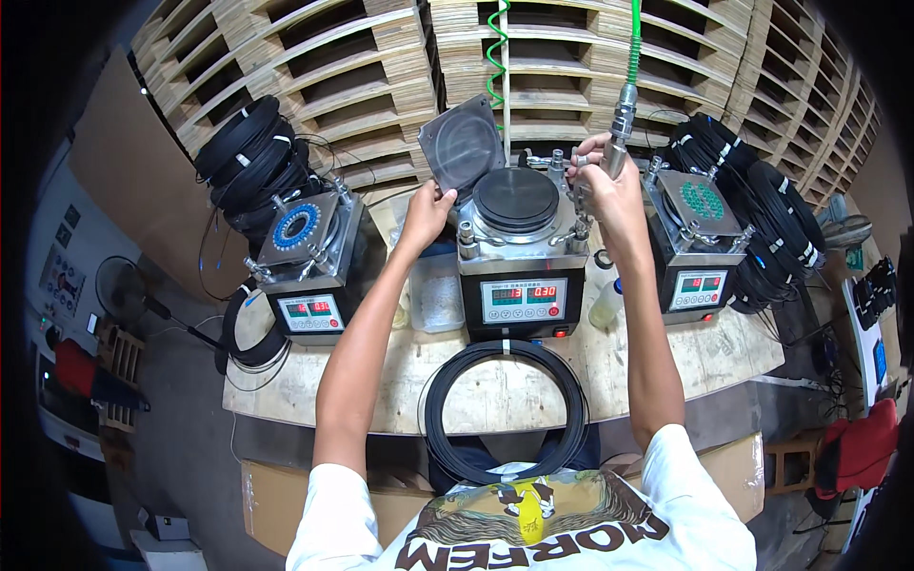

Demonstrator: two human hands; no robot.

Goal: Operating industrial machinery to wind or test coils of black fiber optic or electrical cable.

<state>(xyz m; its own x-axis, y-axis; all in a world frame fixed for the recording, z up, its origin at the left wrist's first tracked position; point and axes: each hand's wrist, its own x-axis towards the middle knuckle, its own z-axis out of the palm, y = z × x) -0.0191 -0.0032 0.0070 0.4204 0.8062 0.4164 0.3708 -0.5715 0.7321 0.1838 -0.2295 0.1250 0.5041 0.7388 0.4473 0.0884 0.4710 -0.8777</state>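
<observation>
Machines (522, 266): three. Left fingers (436, 190): at one plate (464, 147). Right fingers (594, 145): one tool (616, 158).

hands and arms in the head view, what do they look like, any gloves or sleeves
Both the left hand and the right hand are ungloved, and no watch or band shows at the wrists. The forearms are uncovered. The short sleeves are white, part of a white T-shirt with a brown and yellow printed picture and dark lettering.
</observation>
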